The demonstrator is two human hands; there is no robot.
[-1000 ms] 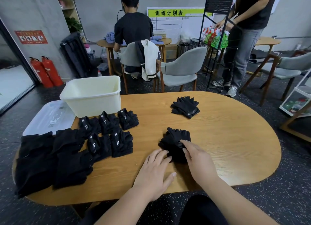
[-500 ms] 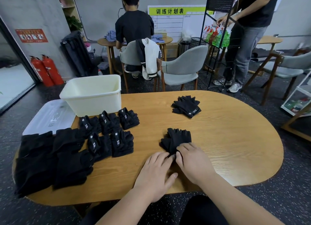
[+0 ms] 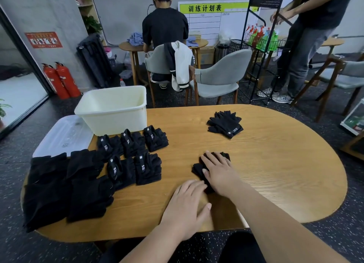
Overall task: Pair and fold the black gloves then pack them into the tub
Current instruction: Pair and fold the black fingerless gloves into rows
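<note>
Left hand (image 3: 187,205) lies flat on the table (image 3: 275,174) close to the near edge, fingers straight and together, with the tips touching the near end of the glove pair (image 3: 197,168). Right hand (image 3: 220,174) is spread palm-down on top of that pair, pressing rather than gripping. It covers most of the pair, so the fold state can't be told. There is wide bare wood to the right of the hands, out to the rounded right edge. To the left sit five folded pairs (image 3: 147,168) in two rows with white labels up, packed tight against each other. Further left is a dark stack (image 3: 59,188), probably more gloves, with no detail visible. It runs to the table's left edge and may overhang it. Further back a loose pair (image 3: 224,124) lies alone, well apart from everything else. The tub (image 3: 114,113) is at the far left corner, just beyond the folded rows, and its near wall hides most of its floor. The clear lid (image 3: 63,134) beside it sticks out past the table edge.
</note>
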